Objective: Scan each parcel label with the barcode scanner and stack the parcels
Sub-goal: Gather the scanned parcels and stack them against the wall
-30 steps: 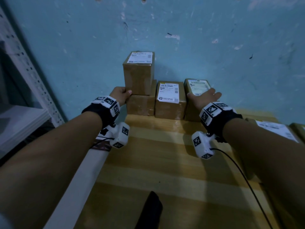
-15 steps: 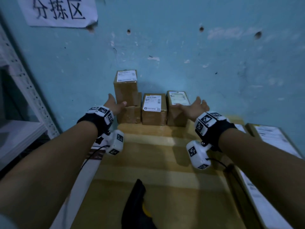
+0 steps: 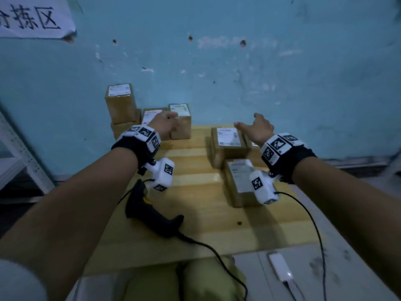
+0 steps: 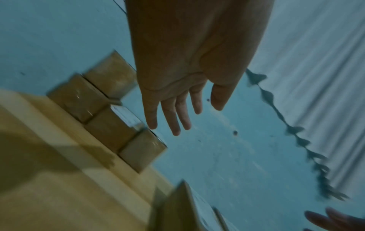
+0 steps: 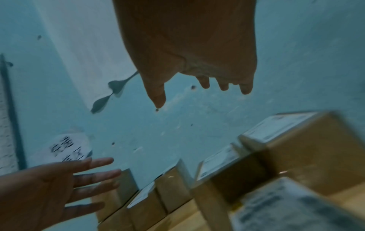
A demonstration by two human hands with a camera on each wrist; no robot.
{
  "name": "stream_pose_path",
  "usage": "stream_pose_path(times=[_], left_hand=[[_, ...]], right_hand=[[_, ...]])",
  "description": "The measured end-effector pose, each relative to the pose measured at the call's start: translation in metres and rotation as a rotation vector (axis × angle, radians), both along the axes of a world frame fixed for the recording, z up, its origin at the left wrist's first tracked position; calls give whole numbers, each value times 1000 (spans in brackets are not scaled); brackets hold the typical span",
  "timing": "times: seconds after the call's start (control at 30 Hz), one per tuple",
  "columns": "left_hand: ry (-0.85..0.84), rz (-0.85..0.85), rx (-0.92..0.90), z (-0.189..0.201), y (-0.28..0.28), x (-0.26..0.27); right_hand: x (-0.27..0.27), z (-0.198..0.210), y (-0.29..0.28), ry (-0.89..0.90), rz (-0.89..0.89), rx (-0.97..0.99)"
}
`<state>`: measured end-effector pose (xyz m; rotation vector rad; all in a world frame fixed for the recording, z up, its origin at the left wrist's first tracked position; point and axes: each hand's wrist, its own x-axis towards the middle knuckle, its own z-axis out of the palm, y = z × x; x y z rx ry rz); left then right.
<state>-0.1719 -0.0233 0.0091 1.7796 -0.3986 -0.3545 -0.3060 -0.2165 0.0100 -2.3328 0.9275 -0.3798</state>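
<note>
Several brown parcels with white labels stand against the blue wall at the table's back left; the tallest parcel (image 3: pixel 120 103) sits on a lower one (image 3: pixel 123 129). My left hand (image 3: pixel 166 124) hovers in front of this stack (image 4: pixel 110 126), fingers straight and holding nothing. My right hand (image 3: pixel 254 127) hangs empty, fingers loosely spread, above a group of labelled parcels (image 3: pixel 229 144) on the right; one of them (image 3: pixel 242 181) lies nearer to me. The black barcode scanner (image 3: pixel 149 210) lies on the wooden table (image 3: pixel 195 231) below my left wrist, untouched.
A paper sign (image 3: pixel 32 18) hangs on the wall at upper left. A metal shelf upright (image 3: pixel 19 146) stands left of the table. The scanner cable (image 3: pixel 217 255) trails off the front edge. A small white device (image 3: pixel 281 267) lies on the floor at lower right.
Both hands have let go of the stacked parcels and drawn back. My right hand has moved right, over the other parcels. The view has pulled back, showing the scanner.
</note>
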Motion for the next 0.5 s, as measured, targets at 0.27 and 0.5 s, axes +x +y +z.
stream_pose_path(times=[0.27, 0.5], left_hand=[[-47, -168, 164, -23, -70, -84], [-6, -272, 566, -63, -84, -136]], right_hand=[[-64, -24, -44, -32, -130, 241], [-85, -83, -12, 136, -5, 556]])
